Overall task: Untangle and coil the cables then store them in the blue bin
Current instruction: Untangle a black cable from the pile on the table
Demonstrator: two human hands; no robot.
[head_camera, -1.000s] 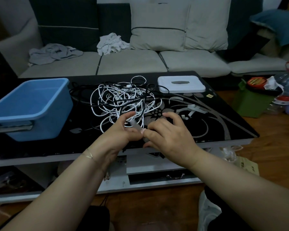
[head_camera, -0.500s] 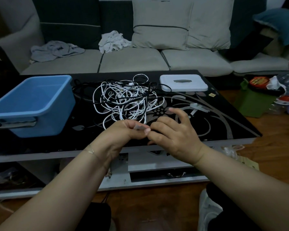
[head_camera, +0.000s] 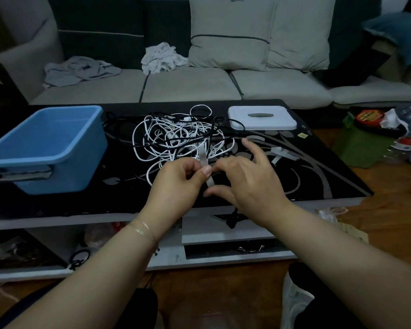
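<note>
The cables [head_camera: 179, 136] lie in one heap mid-table, thin white cord looped over and through glossy black cord, just right of the bin [head_camera: 46, 148]. The bin is bare inside, so nothing is stored yet.

The left hand [head_camera: 176, 184] pinches a flat pale strap [head_camera: 205, 166], thumb pressed on it, fingers curled under. The strap runs up into the heap; what it is fastened to cannot be told. The right hand [head_camera: 244, 184] sits beside it, thumb under the strap's lower end, forefinger stretched out toward the heap; whether it truly grips cannot be told.

Risks, as judged:
- Pulling the strap hard would drag the whole heap forward and tighten the crossings instead of freeing them.
- Thin white cord is springy; loose loops may snag the black cord or catch on the lid [head_camera: 262, 117] behind.
- The table [head_camera: 318, 186] is smooth dark glass with a grey floral print; cords will slide freely and could spill over the near edge.

The bin is hard blue plastic, rectangular, with a rolled rim. The lid is white, flat, round-cornered, with a grey handle.
</note>
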